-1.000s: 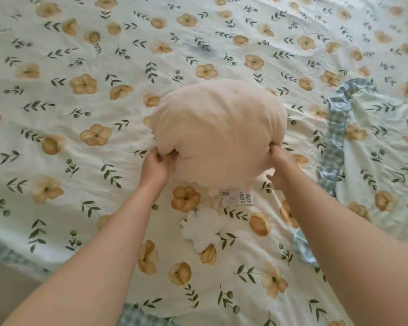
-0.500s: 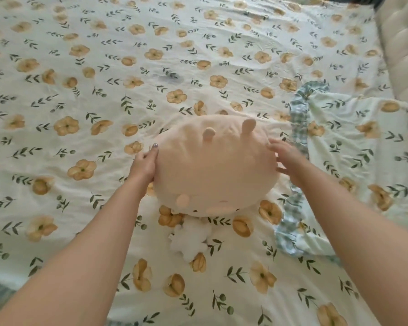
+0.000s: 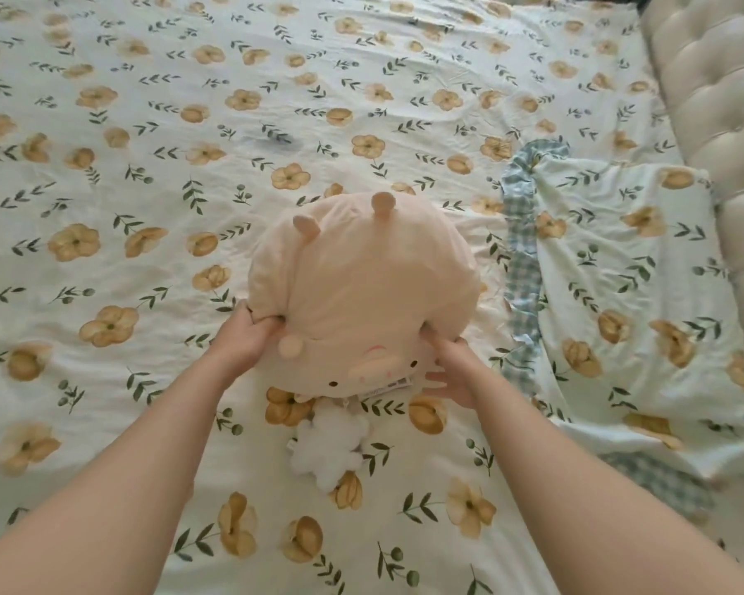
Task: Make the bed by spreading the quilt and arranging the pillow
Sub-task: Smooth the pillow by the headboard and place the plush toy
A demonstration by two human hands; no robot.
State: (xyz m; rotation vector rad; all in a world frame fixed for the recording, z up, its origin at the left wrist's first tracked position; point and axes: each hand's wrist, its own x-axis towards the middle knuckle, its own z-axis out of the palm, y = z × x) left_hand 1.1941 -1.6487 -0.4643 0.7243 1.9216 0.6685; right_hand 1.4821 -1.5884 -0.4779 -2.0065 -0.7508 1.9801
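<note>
A round peach plush pig pillow (image 3: pixel 361 294) rests on the floral quilt (image 3: pixel 190 165), which lies spread flat over the bed. The pig's face points toward me and small feet stick up at its far side. My left hand (image 3: pixel 243 339) grips the plush's near left edge, fingers pinching the fabric. My right hand (image 3: pixel 449 371) holds its near right edge with fingers tucked under it beside a paper tag. A matching floral pillow (image 3: pixel 632 285) with a blue checked frill lies at the right, by the headboard.
A cream tufted headboard (image 3: pixel 714 100) runs along the right side. A small white fluffy toy (image 3: pixel 329 450) lies on the quilt just in front of the plush. The bed's near right corner drops off at the lower right.
The plush has been turned over so its face and feet show. Both hands slid from its sides to its near edge. The view has tilted up toward the headboard.
</note>
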